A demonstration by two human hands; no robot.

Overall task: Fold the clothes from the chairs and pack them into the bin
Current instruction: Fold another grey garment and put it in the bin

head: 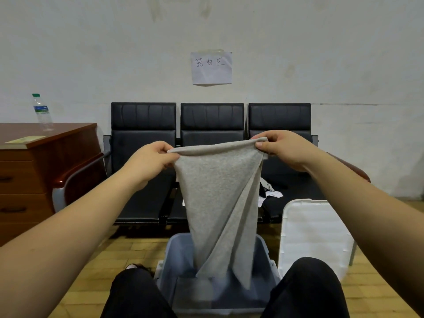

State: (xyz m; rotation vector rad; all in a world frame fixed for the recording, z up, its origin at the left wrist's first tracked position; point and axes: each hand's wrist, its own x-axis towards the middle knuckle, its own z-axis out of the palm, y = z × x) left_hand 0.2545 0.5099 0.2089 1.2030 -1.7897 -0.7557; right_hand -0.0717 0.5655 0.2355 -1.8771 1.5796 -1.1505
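Observation:
A grey garment (218, 198) hangs in front of me, held up by its top edge. My left hand (149, 162) pinches the left corner and my right hand (282, 149) pinches the right corner. The cloth narrows downward, and its lower end dangles inside the blue-grey bin (174, 255) on the floor between my knees. Folded cloth seems to lie in the bin's bottom, blurred. On the right seat of the black chairs (142, 161) lies a dark garment with white parts (270, 191), mostly hidden behind the grey one.
The bin's white lid (314, 235) leans upright to the right of the bin. A wooden desk (34, 161) with drawers stands at the left, with a water bottle (42, 112) on top. A paper sign (211, 67) is taped to the wall. The floor is wooden.

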